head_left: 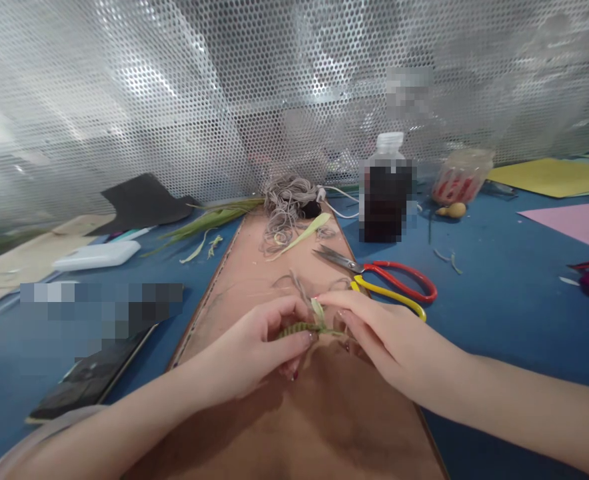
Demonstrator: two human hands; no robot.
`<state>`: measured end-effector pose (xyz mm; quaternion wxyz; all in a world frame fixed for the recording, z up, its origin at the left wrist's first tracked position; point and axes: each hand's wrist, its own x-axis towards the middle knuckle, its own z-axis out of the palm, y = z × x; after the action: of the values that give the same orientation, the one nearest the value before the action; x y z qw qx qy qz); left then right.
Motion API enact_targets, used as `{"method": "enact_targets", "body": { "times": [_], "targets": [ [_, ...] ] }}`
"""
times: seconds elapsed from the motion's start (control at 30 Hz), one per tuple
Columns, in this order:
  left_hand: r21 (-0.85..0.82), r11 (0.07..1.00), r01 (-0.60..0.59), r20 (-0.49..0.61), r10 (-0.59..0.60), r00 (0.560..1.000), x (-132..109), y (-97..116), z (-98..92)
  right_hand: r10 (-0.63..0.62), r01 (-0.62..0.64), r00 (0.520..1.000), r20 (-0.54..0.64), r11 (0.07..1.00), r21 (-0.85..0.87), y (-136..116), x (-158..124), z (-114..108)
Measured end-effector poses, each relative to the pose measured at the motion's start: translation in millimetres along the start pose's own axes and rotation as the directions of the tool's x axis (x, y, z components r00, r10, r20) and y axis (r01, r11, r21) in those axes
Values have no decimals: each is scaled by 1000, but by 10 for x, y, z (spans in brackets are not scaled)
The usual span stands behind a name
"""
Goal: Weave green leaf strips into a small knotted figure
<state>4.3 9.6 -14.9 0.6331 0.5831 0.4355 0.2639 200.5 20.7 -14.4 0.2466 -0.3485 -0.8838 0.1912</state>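
Observation:
My left hand (pixel 267 343) is closed around a small green woven leaf piece (pixel 297 329), thumb on top and fingers curled behind it. A pale leaf strip (pixel 318 312) sticks up from the right end of this piece. My right hand (pixel 389 333) has its fingers together at that end, by the strip and thin green ends. Its fingertips partly hide what they pinch. Both hands are over a brown board (pixel 234 287). Just beyond my right hand lie scissors (pixel 374 269) with red and yellow handles, blades apart.
A tangled bundle of grey cord (pixel 289 197) and a loose pale leaf (pixel 304 235) lie at the board's far end. Dark bottle (pixel 387 200), plastic jar (pixel 462 177) and small gourd (pixel 452 211) stand right. Green leaves (pixel 214 219), a white case (pixel 97 255) and a dark phone-like slab (pixel 94 367) lie left.

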Motion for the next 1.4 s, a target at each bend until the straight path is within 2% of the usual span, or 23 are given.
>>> {"method": "enact_targets", "body": {
  "times": [0.13, 0.23, 0.5, 0.73, 0.8, 0.97, 1.13, 1.3, 1.4],
  "targets": [
    [108, 994, 28, -9, -27, 1000, -23, 43, 7, -110, 109, 994, 14, 992, 64, 24, 27, 9],
    [171, 983, 71, -18, -69, 997, -39, 84, 16, -115, 114, 993, 12, 991, 64, 37, 34, 23],
    [134, 988, 73, -28, -70, 997, -24, 40, 0, -88, 90, 994, 63, 995, -33, 89, 33, 45],
    [139, 987, 85, -6, -85, 996, -14, 67, -10, -108, 102, 994, -21, 978, -184, 21, 8, 21],
    [120, 987, 103, -12, -103, 995, -12, 68, -10, -111, 102, 993, -31, 973, -206, 6, 6, 13],
    [26, 998, 64, 24, -65, 998, 0, 96, -20, -83, 66, 994, -68, 974, -219, -3, 2, 10],
    [-5, 990, 142, 8, -142, 990, 1, 131, -32, -61, 38, 994, -86, 969, -246, -21, -12, 23],
    [-245, 967, 63, -60, -80, 995, 11, 62, -56, -67, 47, 995, -70, 965, -259, -41, -35, 20],
    [-233, 971, 53, -82, -74, 994, 22, 52, -61, -68, 50, 996, -63, 965, -257, -43, -39, 10]
  ]
}}
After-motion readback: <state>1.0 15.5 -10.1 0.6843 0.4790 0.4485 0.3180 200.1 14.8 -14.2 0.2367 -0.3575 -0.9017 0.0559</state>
